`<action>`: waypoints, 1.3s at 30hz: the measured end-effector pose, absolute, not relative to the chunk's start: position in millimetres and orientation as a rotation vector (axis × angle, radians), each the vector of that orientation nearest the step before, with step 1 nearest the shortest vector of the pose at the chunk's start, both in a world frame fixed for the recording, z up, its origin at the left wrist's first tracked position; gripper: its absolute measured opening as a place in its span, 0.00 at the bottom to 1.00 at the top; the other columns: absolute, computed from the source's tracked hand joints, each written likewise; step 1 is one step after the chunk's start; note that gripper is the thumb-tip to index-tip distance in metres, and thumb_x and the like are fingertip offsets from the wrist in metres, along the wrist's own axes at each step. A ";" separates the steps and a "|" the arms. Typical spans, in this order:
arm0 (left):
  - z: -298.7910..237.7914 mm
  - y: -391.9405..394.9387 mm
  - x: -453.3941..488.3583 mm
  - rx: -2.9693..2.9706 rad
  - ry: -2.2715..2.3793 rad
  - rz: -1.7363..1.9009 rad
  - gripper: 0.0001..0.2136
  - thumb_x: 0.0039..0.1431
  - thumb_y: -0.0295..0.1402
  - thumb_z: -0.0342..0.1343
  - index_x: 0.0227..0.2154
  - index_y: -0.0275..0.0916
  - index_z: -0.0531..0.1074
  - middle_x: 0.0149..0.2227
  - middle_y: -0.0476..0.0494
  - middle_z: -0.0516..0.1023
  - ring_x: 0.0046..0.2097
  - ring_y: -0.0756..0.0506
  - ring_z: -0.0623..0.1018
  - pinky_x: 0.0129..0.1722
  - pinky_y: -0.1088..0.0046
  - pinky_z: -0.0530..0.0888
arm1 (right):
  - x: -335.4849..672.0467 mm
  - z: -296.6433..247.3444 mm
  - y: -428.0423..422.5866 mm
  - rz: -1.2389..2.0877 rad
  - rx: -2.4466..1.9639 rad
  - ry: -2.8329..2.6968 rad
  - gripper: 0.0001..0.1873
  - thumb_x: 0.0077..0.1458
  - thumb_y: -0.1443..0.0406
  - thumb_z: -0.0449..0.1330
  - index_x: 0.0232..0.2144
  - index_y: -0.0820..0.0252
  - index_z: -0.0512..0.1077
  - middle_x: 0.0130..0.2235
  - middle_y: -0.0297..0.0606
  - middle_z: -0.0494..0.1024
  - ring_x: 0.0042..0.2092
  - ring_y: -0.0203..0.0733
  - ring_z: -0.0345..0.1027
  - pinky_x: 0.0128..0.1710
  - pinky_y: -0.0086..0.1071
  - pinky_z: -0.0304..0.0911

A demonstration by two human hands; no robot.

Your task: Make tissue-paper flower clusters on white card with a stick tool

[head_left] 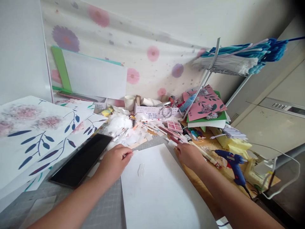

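Note:
A large white sheet of paper (157, 190) lies before me on a grey cutting mat (100, 203), with a small translucent patch (141, 170) on its upper part. My left hand (115, 160) is closed in a pinch at the sheet's far left corner. A tiny whitish bit shows by its fingertips, too small to name. Beyond the right edge of the sheet, my right hand (189, 154) reaches among pens and sticks, its fingers closed. What those fingers grip is hidden; a white-and-dark-pink stick (175, 140) lies right beside them.
At left are a black tablet (82, 159) and flower-painted sheets (38, 133). White fluff (118, 124), paper cups (129, 102) and a pink palette (174, 126) stand farther back. On the right lies a blue glue gun (234, 165); pipe cleaners (238, 58) hang above pink flower cards (206, 105).

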State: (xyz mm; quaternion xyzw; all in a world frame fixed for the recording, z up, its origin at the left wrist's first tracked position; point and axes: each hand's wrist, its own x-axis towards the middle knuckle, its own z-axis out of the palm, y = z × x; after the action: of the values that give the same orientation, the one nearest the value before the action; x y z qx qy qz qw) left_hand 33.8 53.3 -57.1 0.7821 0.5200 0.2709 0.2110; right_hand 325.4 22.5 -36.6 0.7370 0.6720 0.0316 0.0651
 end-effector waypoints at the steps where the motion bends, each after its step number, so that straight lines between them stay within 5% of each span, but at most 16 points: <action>1: -57.3 53.4 34.0 2.172 1.452 0.748 0.12 0.57 0.34 0.47 0.27 0.40 0.76 0.32 0.45 0.76 0.33 0.45 0.75 0.33 0.71 0.66 | 325.7 -36.7 23.2 0.095 2.233 2.015 0.12 0.55 0.71 0.50 0.36 0.63 0.73 0.39 0.50 0.79 0.39 0.49 0.73 0.31 0.33 0.53; 9: -59.1 51.9 34.5 2.181 1.473 0.760 0.10 0.56 0.31 0.48 0.26 0.40 0.74 0.28 0.47 0.77 0.32 0.46 0.74 0.31 0.73 0.64 | 342.6 -31.6 28.3 -0.057 2.235 2.006 0.06 0.48 0.71 0.57 0.29 0.59 0.74 0.32 0.40 0.79 0.36 0.45 0.72 0.28 0.30 0.50; 15: -60.4 51.4 35.3 2.206 1.482 0.754 0.10 0.56 0.32 0.48 0.25 0.40 0.73 0.27 0.48 0.77 0.30 0.47 0.73 0.29 0.73 0.61 | 342.5 -33.9 29.7 -0.063 2.256 2.038 0.06 0.52 0.66 0.57 0.30 0.59 0.75 0.33 0.40 0.79 0.37 0.45 0.72 0.30 0.31 0.51; 21: -60.5 51.6 34.8 2.223 1.488 0.737 0.10 0.56 0.32 0.48 0.23 0.40 0.72 0.24 0.49 0.75 0.28 0.47 0.72 0.28 0.74 0.59 | 344.4 -33.1 35.5 -0.105 2.328 2.020 0.09 0.45 0.71 0.58 0.29 0.60 0.77 0.32 0.43 0.80 0.37 0.48 0.71 0.31 0.31 0.53; 31: -59.4 50.0 35.9 2.247 1.437 0.736 0.10 0.56 0.31 0.48 0.26 0.41 0.74 0.29 0.48 0.78 0.32 0.46 0.74 0.31 0.73 0.63 | 382.1 0.9 29.5 -0.656 2.486 2.068 0.13 0.39 0.72 0.55 0.23 0.59 0.79 0.24 0.35 0.79 0.29 0.40 0.69 0.29 0.29 0.59; 39: -60.6 49.0 38.2 2.303 1.406 0.694 0.11 0.58 0.30 0.48 0.29 0.40 0.76 0.33 0.46 0.78 0.37 0.45 0.75 0.36 0.71 0.66 | 363.7 4.4 55.8 -1.271 2.850 2.243 0.16 0.38 0.67 0.57 0.33 0.62 0.77 0.15 0.28 0.65 0.16 0.29 0.48 0.17 0.27 0.44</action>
State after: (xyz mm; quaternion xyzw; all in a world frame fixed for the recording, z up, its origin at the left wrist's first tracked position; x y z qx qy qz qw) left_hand 38.2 49.0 -60.6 0.8135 0.4968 0.2451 0.1770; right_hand 363.7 55.8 4.4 0.6964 0.5481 -0.3106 -0.3436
